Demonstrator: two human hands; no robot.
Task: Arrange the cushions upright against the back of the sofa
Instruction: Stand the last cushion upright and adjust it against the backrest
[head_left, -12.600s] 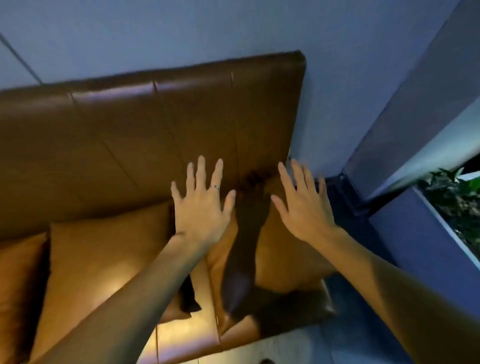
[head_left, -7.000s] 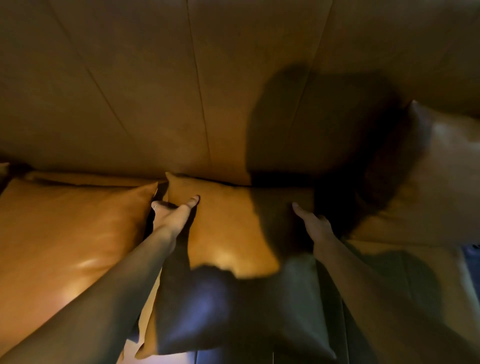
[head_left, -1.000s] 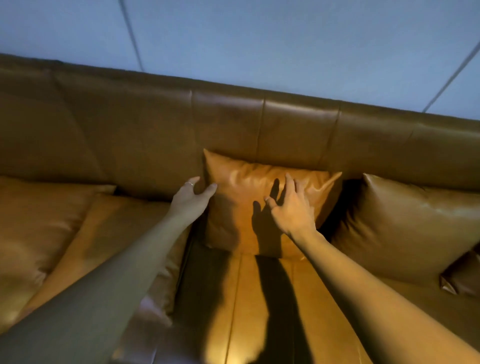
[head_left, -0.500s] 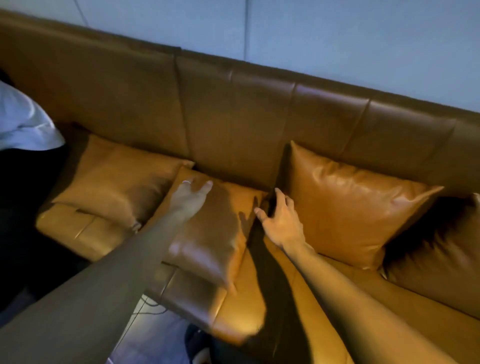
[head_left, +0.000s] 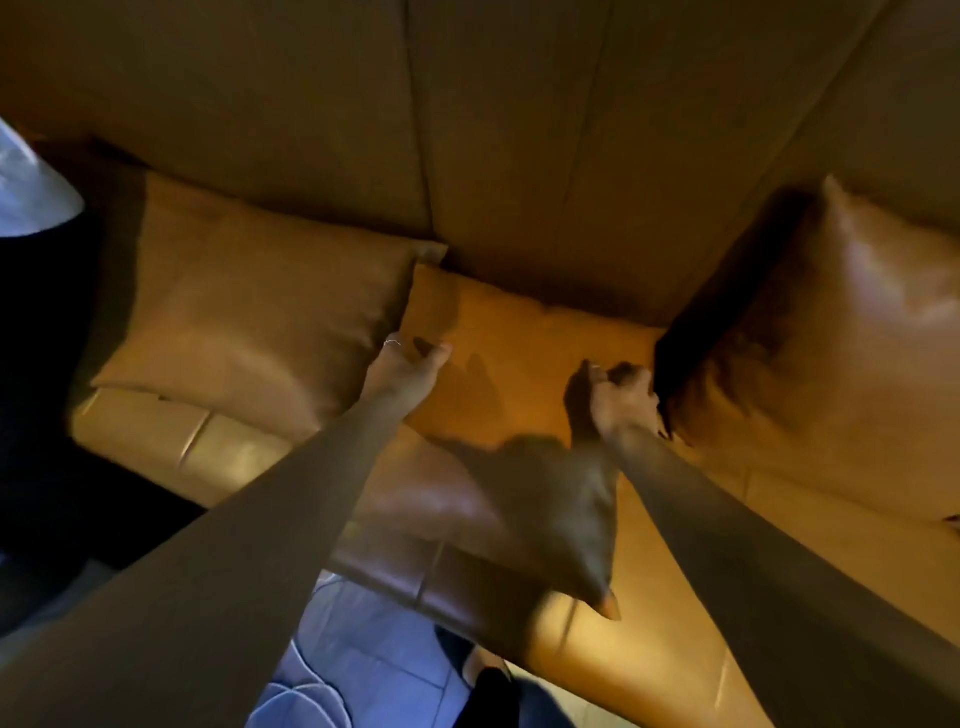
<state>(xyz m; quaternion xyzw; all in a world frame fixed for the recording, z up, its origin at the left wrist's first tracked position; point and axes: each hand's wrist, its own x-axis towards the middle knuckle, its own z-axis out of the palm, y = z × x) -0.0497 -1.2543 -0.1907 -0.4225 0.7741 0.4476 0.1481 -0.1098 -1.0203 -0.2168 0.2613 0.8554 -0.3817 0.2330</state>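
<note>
A tan leather cushion (head_left: 519, 374) lies flat on the sofa seat, its far edge at the foot of the sofa back (head_left: 519, 130). My left hand (head_left: 402, 371) grips its left edge, thumb on top. My right hand (head_left: 621, 400) is closed on its right edge. A second cushion (head_left: 260, 312) lies tilted on the seat to the left. A third cushion (head_left: 857, 353) stands upright against the back on the right. The near corner of the held cushion is in shadow.
A person in a white sleeve and dark clothes (head_left: 36, 208) sits at the left end of the sofa. The sofa seat's front edge (head_left: 467, 597) runs below my arms, with pale tiled floor (head_left: 353, 660) under it.
I have leaned closer to the sofa. Both hands moved from hovering over the flat middle cushion to gripping its left and right edges.
</note>
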